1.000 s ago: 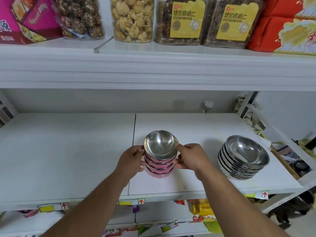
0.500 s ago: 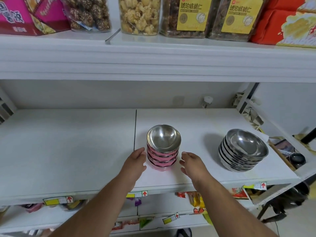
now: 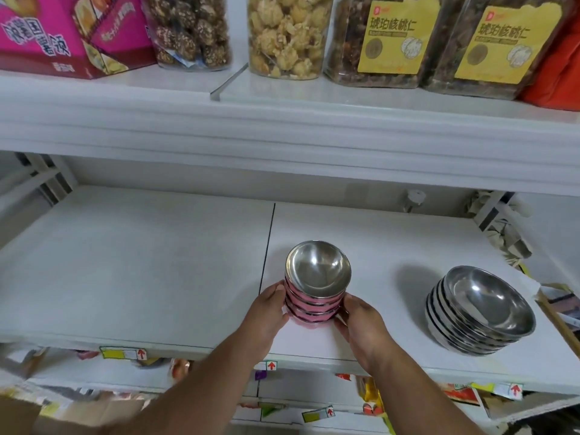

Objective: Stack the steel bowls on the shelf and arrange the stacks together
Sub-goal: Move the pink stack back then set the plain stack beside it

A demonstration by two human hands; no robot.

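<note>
A stack of small steel bowls with pink outsides (image 3: 317, 287) stands on the white shelf (image 3: 131, 271), just right of the seam between the two boards. My left hand (image 3: 268, 312) presses its left side and my right hand (image 3: 361, 324) presses its right side, both gripping the lower bowls. A stack of several larger plain steel bowls (image 3: 477, 309) sits apart at the right end of the same shelf, leaning slightly.
The shelf above carries snack jars (image 3: 288, 36) and a pink box (image 3: 69, 32); its thick front edge overhangs. A white peg (image 3: 414, 199) sticks out of the back wall. Crumpled paper (image 3: 502, 233) lies at the far right. Packets fill the lower shelf.
Half a second ago both hands were off the pink stack, just in front of it. Now they have closed on its two sides again.
</note>
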